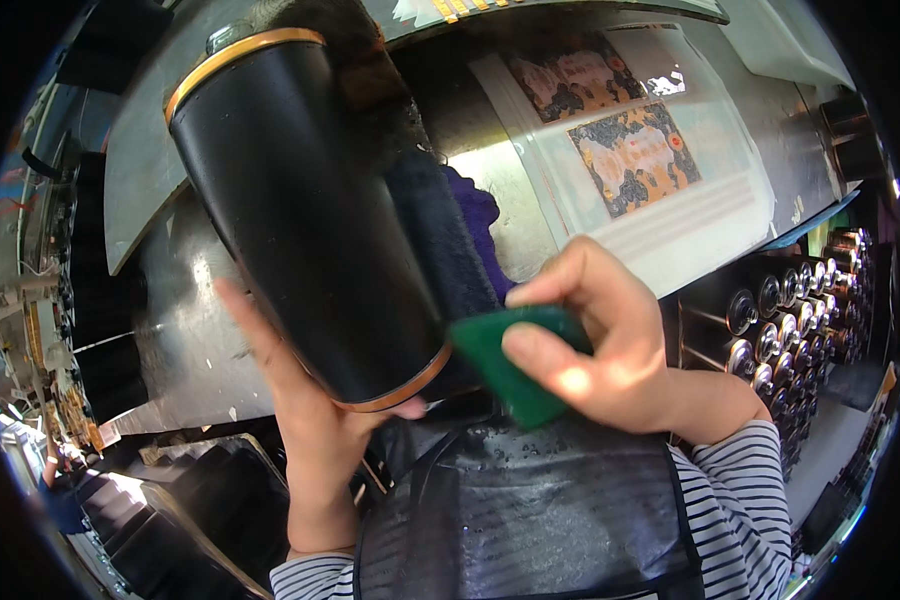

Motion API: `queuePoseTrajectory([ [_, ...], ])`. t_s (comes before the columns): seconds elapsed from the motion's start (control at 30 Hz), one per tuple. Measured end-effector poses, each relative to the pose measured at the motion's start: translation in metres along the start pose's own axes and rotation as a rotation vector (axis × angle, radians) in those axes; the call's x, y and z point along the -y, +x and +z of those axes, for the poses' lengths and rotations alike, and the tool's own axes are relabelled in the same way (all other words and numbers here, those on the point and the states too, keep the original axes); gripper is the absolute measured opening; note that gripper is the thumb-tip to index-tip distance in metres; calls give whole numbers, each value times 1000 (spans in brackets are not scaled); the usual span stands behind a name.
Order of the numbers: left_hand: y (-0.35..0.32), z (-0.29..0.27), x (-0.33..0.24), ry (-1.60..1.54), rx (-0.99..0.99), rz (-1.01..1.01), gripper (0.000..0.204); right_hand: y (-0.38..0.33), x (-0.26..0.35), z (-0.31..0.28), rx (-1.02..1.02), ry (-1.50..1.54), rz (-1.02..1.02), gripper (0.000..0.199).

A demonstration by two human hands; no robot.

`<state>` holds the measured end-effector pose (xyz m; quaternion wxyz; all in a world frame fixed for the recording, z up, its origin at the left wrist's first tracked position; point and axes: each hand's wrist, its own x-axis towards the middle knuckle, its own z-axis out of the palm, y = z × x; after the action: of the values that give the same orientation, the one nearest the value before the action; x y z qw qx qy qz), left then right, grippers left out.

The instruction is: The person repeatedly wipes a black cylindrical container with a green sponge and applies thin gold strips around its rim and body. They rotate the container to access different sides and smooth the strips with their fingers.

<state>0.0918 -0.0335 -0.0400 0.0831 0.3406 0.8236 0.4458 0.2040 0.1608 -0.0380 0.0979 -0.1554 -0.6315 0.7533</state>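
A large black cylinder (310, 220) with copper-coloured rims lies tilted before me, its far end toward the upper left. My left hand (315, 400) holds it from below at the near end, one finger stretched along its left side and a fingertip showing past the lower rim. Between the thumb and fingers of my right hand (610, 350) is a flat green scraper (520, 360), its edge by the cylinder's near right end. Dark fuzzy padding (440, 220) lies along the cylinder's right side, and a crumpled purple cloth (480, 215) sits beside that.
Translucent sheets (720, 190) with two patterned decals (635, 158) lie on the metal table (520, 215) at the far right. Rows of black cylinders with silver fittings (770, 330) stand stacked at right. More dark cylinders (190, 500) are at lower left. A dark apron (530, 500) covers my lap.
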Motion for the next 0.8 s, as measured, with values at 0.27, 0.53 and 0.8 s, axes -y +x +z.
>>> queuePoseTrajectory([
  [0.27, 5, 9, -12, -8, -71, -25, 129, 1, -9, 0, -26, -12, 53, 23],
  [0.53, 1, 7, -18, 0, -106, -122, 139, -12, 9, 12, 28, -104, -202, 22],
  [0.8, 9, 2, -26, -407, -251, -133, 138, -16, 1, 17, 9, -170, -550, 34],
])
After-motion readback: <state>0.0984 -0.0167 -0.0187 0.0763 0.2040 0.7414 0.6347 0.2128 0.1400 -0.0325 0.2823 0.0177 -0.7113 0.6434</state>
